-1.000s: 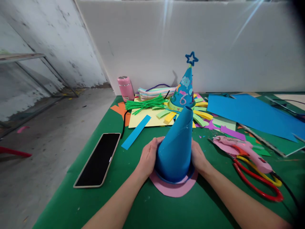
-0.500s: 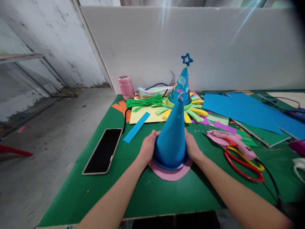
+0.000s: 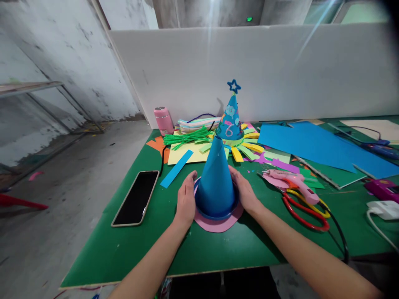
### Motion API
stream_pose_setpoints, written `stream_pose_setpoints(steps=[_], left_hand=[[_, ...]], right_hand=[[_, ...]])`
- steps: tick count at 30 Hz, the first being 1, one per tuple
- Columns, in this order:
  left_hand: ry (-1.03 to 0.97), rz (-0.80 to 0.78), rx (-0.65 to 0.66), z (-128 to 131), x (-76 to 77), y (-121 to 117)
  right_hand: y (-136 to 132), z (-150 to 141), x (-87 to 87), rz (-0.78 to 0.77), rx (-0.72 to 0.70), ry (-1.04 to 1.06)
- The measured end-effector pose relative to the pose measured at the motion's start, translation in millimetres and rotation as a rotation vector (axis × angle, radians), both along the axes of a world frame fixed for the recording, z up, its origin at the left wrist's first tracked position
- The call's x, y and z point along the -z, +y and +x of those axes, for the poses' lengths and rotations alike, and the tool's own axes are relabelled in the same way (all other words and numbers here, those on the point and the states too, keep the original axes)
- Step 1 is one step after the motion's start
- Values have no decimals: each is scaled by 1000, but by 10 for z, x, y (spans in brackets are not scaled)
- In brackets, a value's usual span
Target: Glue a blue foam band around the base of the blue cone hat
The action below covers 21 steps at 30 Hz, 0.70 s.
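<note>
A plain blue paper cone hat (image 3: pixel 216 178) with a curled blue brim stands upright on a round pink paper disc (image 3: pixel 215 225), whose front edge shows below the brim. My left hand (image 3: pixel 186 198) is cupped against the left side of the brim, fingers held close together. On the other side, my right hand (image 3: pixel 245 192) curves round the right of the brim, its fingertips near the cone. Part of the fingers of both hands is hidden behind the hat. Behind it stands a decorated blue party hat (image 3: pixel 231 120) with a pipe-cleaner star on top and a fringe of yellow and green strips.
A phone (image 3: pixel 136 198) and a blue paper strip (image 3: pixel 176 169) lie left. Green pipe cleaners (image 3: pixel 188 138) and a pink bottle (image 3: pixel 163 121) are behind. To the right are a pink glue gun (image 3: pixel 294 182), red-handled scissors (image 3: pixel 307 216), blue sheets (image 3: pixel 305 141) and a white plug (image 3: pixel 383 209).
The blue cone hat has gone from tilted to upright on the pink disc. My hands have loosened slightly and sit lower round the brim. The camera view has shifted a little.
</note>
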<state>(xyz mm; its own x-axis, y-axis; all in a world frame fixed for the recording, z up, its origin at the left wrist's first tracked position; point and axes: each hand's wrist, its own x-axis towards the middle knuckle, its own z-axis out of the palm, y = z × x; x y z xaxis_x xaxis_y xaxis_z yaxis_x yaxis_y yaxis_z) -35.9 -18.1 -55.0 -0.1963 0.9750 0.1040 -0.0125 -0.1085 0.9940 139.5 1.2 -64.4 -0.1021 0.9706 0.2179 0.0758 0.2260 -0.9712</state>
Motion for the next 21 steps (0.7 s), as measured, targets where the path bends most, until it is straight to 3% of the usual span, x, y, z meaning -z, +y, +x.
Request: stream_pose_setpoints(steps=[12, 21], left_hand=[[148, -10, 23, 39, 32, -61], [108, 36, 35, -204, 66, 295]], right_hand=[[-39, -43, 80, 67, 22, -143], [154, -219, 31, 157, 64, -199]])
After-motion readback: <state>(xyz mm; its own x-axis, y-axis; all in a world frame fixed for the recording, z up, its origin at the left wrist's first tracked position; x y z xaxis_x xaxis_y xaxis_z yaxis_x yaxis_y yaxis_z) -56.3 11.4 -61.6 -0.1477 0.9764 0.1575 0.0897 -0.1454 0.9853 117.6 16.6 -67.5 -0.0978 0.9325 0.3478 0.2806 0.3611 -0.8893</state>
